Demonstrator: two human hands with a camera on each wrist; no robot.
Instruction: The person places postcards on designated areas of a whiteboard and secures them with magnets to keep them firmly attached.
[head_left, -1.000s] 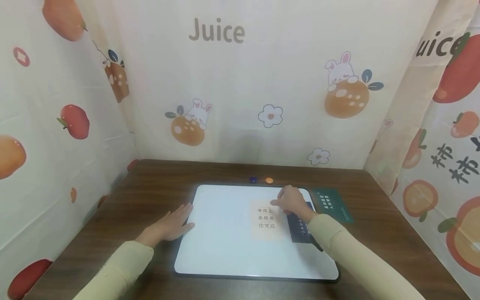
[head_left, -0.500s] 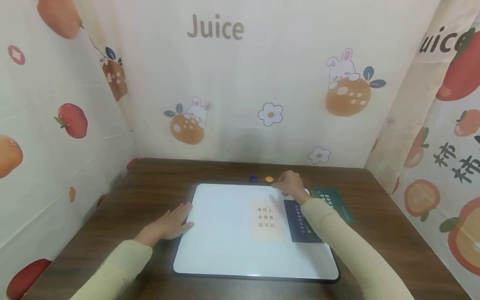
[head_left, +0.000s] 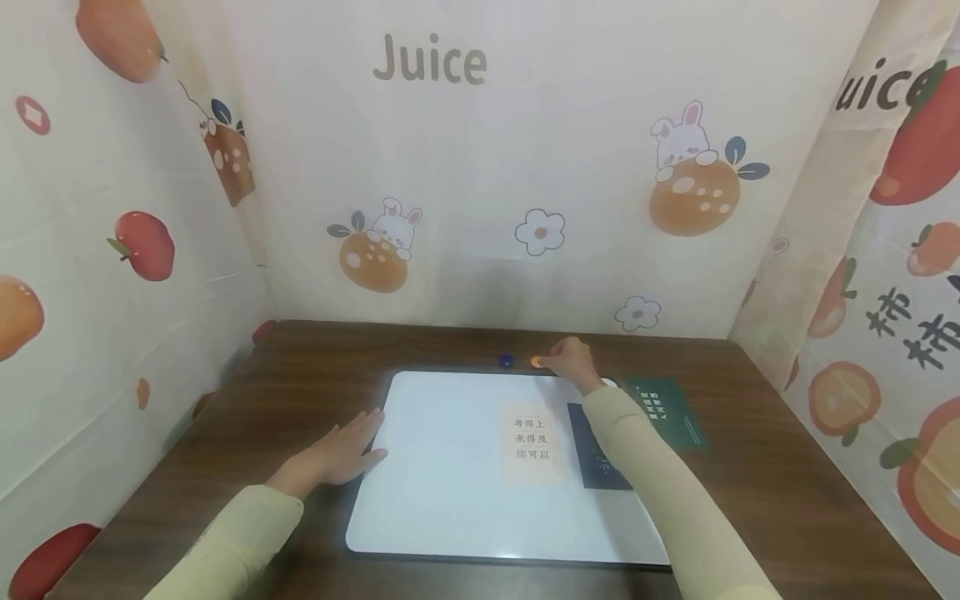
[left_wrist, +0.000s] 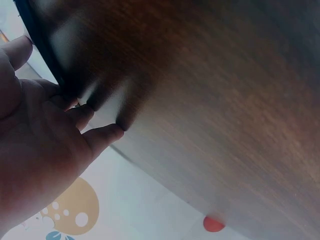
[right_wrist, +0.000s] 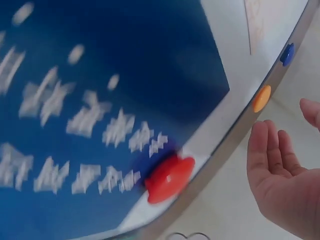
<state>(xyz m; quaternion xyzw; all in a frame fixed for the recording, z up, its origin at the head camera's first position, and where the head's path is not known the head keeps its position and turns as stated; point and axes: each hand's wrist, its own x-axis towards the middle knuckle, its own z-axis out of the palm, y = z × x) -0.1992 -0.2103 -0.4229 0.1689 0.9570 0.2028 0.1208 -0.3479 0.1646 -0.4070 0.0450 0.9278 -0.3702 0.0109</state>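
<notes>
My left hand (head_left: 341, 450) rests at the left edge of the whiteboard (head_left: 435, 467), fingers spread; in the left wrist view its fingertips (left_wrist: 120, 128) are on the wood beside the dark frame. My right hand (head_left: 573, 362) reaches past the board's back edge to the round orange magnet (head_left: 536, 362). The right wrist view shows its fingers just short of that orange magnet (right_wrist: 262, 98), thumb apart, nothing between them. A navy card (head_left: 588, 450) lies on the board's right part, partly under the right sleeve. A red magnet (right_wrist: 170, 179) sits on this card's edge, hidden in the head view.
A cream card (head_left: 532, 467) with printed characters lies on the board left of the navy one. Beyond the board's right edge is a green card (head_left: 675, 417) on the brown table (head_left: 787, 467). A blue magnet (head_left: 507, 361) lies left of the orange one. Printed curtains surround the table.
My right hand has moved from over the navy card to the table behind the board, up to the orange magnet. The left hand has stayed put.
</notes>
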